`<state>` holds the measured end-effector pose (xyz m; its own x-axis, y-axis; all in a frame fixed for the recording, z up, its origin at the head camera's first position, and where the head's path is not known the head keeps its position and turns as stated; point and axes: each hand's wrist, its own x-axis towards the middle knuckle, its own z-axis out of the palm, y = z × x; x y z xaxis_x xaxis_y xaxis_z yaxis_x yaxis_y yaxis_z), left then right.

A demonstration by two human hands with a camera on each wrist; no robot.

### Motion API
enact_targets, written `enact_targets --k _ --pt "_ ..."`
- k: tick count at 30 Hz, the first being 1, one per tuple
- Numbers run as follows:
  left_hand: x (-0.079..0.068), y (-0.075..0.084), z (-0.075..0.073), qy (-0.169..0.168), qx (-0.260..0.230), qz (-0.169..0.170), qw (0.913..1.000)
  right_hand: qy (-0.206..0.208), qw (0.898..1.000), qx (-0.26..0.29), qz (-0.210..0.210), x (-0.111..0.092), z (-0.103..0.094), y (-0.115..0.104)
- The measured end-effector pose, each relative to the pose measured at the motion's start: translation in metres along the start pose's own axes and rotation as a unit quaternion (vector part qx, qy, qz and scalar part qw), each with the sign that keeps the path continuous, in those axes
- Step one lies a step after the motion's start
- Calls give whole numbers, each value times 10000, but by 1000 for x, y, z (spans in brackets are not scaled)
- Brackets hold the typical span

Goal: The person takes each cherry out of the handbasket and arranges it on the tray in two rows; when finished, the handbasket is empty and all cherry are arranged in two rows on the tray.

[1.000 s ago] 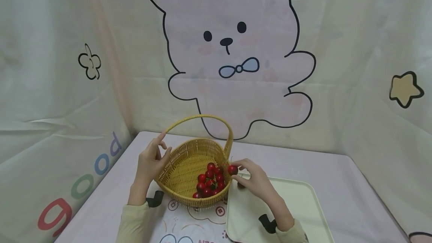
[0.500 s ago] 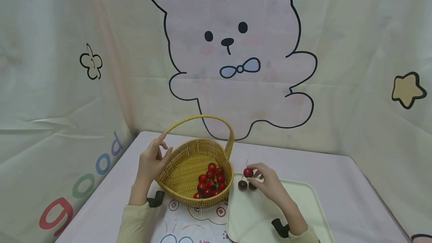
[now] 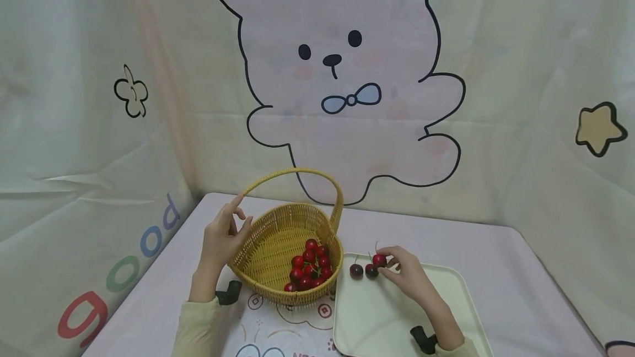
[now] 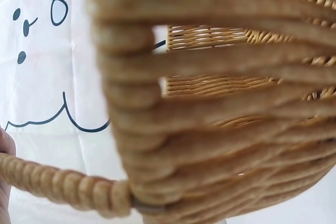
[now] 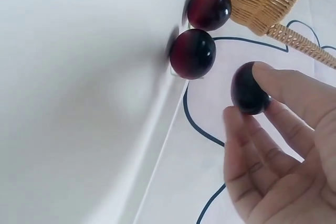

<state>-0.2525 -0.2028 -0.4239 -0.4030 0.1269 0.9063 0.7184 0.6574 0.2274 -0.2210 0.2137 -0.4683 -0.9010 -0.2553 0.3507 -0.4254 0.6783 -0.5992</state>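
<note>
My right hand (image 3: 410,275) pinches a dark red cherry (image 3: 379,260) by its sides between thumb and fingertips, its thin stem pointing up. The held cherry is over the far edge of the cream tray (image 3: 392,318). Two other dark cherries (image 5: 202,30) sit side by side on that tray, left of the hand in the head view. My left hand (image 3: 220,240) holds the yellow wicker basket (image 3: 265,252) at its left side, index finger on the handle's foot and thumb at the rim. Several red cherries (image 3: 308,270) lie in the basket's right part.
The basket's tall arched handle (image 3: 297,170) rises behind its bowl. The tray stands just right of the basket on a white tablecloth (image 3: 496,269) with printed drawings. A curtain (image 3: 198,142) with a cartoon animal closes off the back and sides.
My right hand has moved right with the cherry, from the basket's right rim to above the tray, uncovering the two cherries there. The left hand and basket stay put.
</note>
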Motion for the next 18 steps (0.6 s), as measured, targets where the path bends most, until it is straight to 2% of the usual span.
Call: enact_targets --k 7,18 --pt "0 -2 0 47 -13 106 9999 -238 9976 -204 617 -2 -2 7" --pt "1 -2 1 41 41 148 9999 -487 9925 -272 1085 -3 -9 14"
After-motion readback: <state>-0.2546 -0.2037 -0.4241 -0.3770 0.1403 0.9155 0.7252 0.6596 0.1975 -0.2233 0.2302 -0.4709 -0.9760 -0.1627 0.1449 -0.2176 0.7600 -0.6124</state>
